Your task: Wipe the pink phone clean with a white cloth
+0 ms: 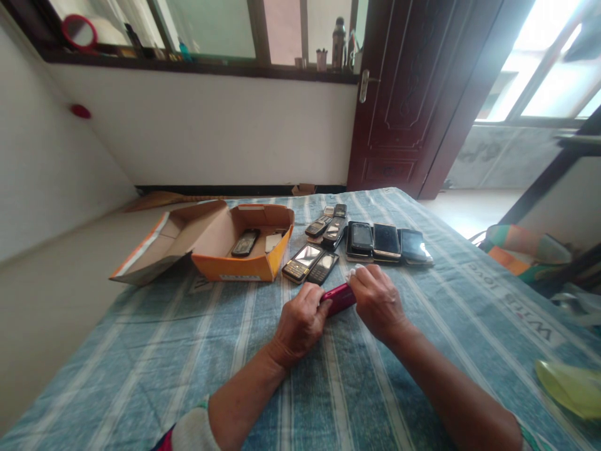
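My left hand is closed round the left end of a dark pink mobile phone, held on its edge just above the striped cloth. At the phone's other end, my right hand pinches a white tissue against it. Beyond the hands lie a phone with a keypad and a bright screen and a dark keypad phone, side by side. Farther back several older phones overlap. To their right, touchscreen phones sit in stacks in a row.
An orange cardboard box stands at the left with its lid folded open; a black phone lies inside. The striped cloth covers the surface. Yellow-green plastic lies at the right edge. A dark red door is behind.
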### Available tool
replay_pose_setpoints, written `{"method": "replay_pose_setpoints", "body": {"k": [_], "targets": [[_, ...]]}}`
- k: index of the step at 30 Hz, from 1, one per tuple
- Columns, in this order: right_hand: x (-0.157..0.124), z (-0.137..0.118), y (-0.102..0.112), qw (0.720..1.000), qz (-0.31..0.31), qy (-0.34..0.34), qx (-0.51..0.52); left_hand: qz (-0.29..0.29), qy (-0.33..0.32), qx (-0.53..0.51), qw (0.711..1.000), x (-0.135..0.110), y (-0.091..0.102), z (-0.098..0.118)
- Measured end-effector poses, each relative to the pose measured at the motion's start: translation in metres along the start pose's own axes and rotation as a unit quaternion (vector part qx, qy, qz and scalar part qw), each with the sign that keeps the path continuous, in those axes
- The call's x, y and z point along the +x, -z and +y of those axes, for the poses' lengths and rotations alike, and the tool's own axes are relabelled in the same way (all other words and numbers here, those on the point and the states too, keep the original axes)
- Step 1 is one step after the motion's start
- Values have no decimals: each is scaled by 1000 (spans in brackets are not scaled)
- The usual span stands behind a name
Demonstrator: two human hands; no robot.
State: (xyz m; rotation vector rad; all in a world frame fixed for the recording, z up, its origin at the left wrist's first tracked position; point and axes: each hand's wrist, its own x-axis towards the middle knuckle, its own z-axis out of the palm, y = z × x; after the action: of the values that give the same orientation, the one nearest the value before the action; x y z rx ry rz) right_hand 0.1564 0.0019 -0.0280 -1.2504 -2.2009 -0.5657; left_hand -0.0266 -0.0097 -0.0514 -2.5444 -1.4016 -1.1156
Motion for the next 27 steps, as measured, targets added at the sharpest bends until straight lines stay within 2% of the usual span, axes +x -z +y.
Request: {"method": "replay_pose_setpoints", "body": {"k": [9, 12, 20, 23, 27], "targets": [[0, 2, 0, 998, -14, -50, -41, 6, -5, 1, 1000, 0, 0, 0], [0, -4, 1, 999, -16, -32, -33, 4, -3, 3, 1000, 1, 0, 1], [-3, -40, 10, 997, -22, 37, 58, 12, -14, -20, 1000, 3, 4, 5], [-3, -39, 10, 997, -27, 34, 58, 13, -16, -17, 1000, 3, 5, 5], [0, -25, 8, 999, -38, 2, 26, 12, -19, 0, 1000, 2, 3, 2]]}}
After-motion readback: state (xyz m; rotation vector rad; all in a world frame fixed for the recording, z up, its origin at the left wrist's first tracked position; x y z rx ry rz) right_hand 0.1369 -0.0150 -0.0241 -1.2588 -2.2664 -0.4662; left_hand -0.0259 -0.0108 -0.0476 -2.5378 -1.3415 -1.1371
